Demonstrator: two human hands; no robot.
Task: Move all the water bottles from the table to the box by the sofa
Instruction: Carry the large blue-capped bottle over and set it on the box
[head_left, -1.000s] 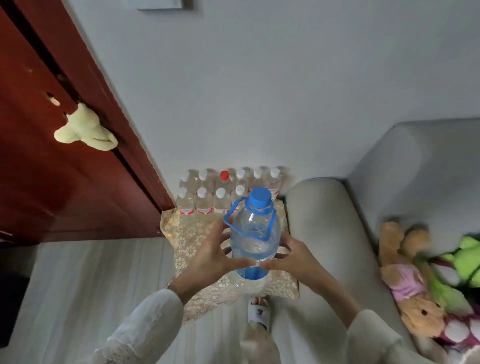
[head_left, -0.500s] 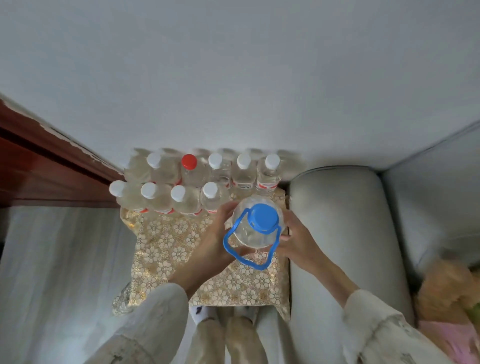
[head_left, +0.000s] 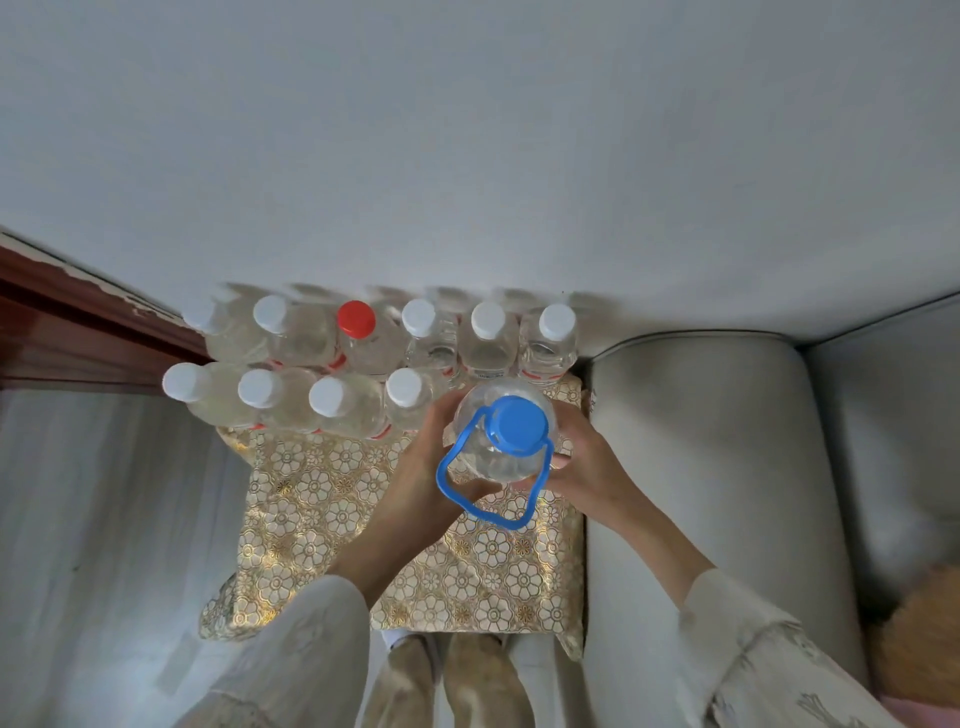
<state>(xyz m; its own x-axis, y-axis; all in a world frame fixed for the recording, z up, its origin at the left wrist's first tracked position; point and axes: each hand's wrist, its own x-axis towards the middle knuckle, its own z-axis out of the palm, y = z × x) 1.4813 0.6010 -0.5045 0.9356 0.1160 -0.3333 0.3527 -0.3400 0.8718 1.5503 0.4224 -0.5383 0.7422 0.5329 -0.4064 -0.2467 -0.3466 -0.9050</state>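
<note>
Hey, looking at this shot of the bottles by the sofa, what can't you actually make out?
Head view only:
- The box: a gold floral cloth covers it, so its walls and inside are hidden.
- The big bottle's base, and whether it rests on anything: hidden by its own body, the left hand and right hand.
- The small bottles' labels: seen from above, unreadable.

Loose cream-white sleeves (head_left: 306, 639) with faint embroidered pattern, beige trousers (head_left: 447, 686), bare hands (head_left: 426, 478).

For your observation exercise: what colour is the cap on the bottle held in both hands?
Blue cap, matching its carry handle; clearest in the head view.
</note>
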